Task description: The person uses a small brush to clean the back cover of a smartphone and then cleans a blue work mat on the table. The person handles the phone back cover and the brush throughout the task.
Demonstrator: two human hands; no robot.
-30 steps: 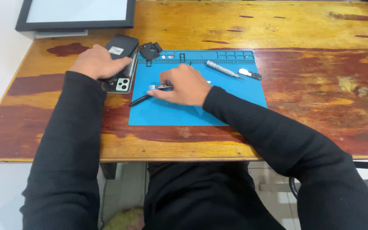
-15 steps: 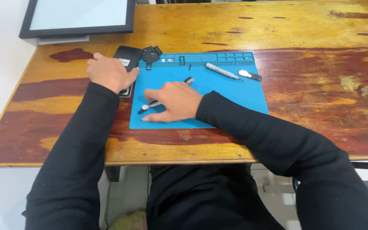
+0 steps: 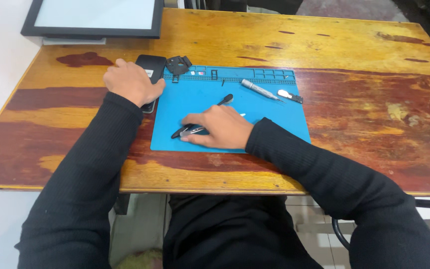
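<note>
left hand [image 3: 133, 82] grasping black phone [image 3: 151, 69] | right hand [image 3: 220, 128] pressing flat on tweezers [image 3: 191, 131], blue mat [image 3: 274, 119]

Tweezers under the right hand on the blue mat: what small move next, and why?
Probably close the right hand fingers on the tweezers and lift them. The hand lies flat over them on the blue mat, with no clear grip, beside a black pry tool. The left hand already rests on the dark phone, steadying it.

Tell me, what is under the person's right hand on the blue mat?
Under the right hand on the blue mat, a black tool and metal tweezers stick out. Their covered parts cannot be seen.
</note>
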